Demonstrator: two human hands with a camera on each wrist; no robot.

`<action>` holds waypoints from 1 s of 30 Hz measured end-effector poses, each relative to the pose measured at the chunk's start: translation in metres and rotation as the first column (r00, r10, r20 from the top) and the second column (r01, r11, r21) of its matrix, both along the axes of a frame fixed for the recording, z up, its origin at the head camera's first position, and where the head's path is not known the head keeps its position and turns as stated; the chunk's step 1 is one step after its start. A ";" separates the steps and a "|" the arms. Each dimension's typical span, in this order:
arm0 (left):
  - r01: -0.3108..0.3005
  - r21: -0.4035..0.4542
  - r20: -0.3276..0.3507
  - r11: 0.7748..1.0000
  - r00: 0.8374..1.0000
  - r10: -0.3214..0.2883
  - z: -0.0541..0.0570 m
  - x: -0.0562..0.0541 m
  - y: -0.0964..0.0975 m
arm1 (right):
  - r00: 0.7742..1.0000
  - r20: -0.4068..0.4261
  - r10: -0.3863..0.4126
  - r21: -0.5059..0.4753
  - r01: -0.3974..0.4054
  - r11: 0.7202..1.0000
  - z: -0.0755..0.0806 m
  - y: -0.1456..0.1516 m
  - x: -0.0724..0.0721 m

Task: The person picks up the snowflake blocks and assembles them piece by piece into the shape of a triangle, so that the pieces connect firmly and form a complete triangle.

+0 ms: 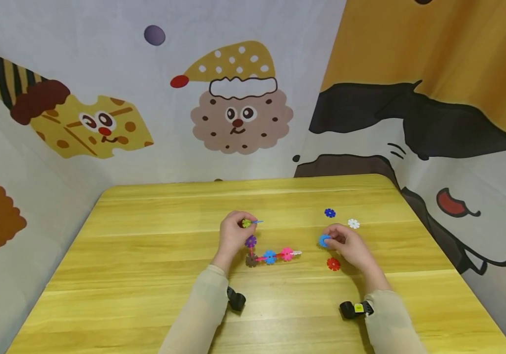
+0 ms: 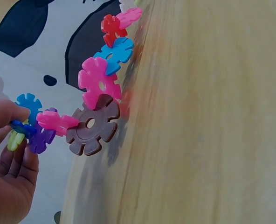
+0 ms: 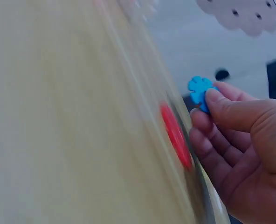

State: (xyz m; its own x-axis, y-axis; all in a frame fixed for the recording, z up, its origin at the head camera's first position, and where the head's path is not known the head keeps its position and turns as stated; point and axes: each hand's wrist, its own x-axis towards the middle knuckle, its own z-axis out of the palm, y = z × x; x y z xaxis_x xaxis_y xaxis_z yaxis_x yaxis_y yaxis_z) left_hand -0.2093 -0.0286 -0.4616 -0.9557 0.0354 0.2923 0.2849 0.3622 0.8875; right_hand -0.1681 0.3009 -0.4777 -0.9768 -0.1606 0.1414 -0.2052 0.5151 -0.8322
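Note:
My left hand [image 1: 234, 233] pinches one end of a chain of notched plastic flower discs, by a yellow-green disc [image 1: 246, 223] and blue pieces next to it. From there the chain runs through a purple disc [image 1: 250, 241] to a brown disc [image 2: 93, 126]. It bends there and continues through pink, blue and red discs to a white one [image 1: 296, 253]. To the right, my right hand [image 1: 346, 243] holds a single light blue disc [image 3: 201, 92] between thumb and fingers, apart from the chain. A red disc [image 1: 333, 264] lies on the table just below that hand.
Beyond my right hand, a dark blue disc [image 1: 330, 213] and a white disc [image 1: 353, 223] lie loose on the wooden table [image 1: 147, 275]. A cartoon-printed cloth [image 1: 169, 137] hangs behind the table. Black cameras [image 1: 236, 299] are strapped to both wrists.

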 end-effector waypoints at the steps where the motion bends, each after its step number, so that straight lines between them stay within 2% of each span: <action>1: 0.000 -0.001 0.000 1.000 1.000 0.000 0.000 0.000 0.000 | 1.000 0.007 0.008 -0.029 -0.008 1.000 0.001 -0.006 -0.002; 4: -0.002 -0.004 -0.004 1.000 1.000 0.002 0.001 0.001 0.000 | 0.999 0.023 0.022 -0.109 -0.019 0.994 0.003 -0.028 -0.008; 11: -0.013 -0.003 -0.021 1.000 1.000 0.012 0.001 0.001 0.002 | 1.000 0.021 0.006 -0.230 -0.001 0.973 0.005 -0.081 -0.023; 20: -0.029 0.000 -0.022 1.000 0.999 0.029 0.001 0.000 0.002 | 0.997 0.052 -0.065 -0.366 0.080 0.927 0.006 -0.126 -0.034; 23: -0.030 0.002 -0.024 1.000 0.999 0.030 0.002 0.000 0.002 | 0.995 0.055 -0.079 -0.378 0.094 0.921 0.007 -0.134 -0.037; 30: -0.035 -0.007 -0.008 0.999 0.999 0.035 0.001 0.000 0.002 | 0.994 0.073 -0.076 -0.358 0.097 0.929 0.011 -0.144 -0.041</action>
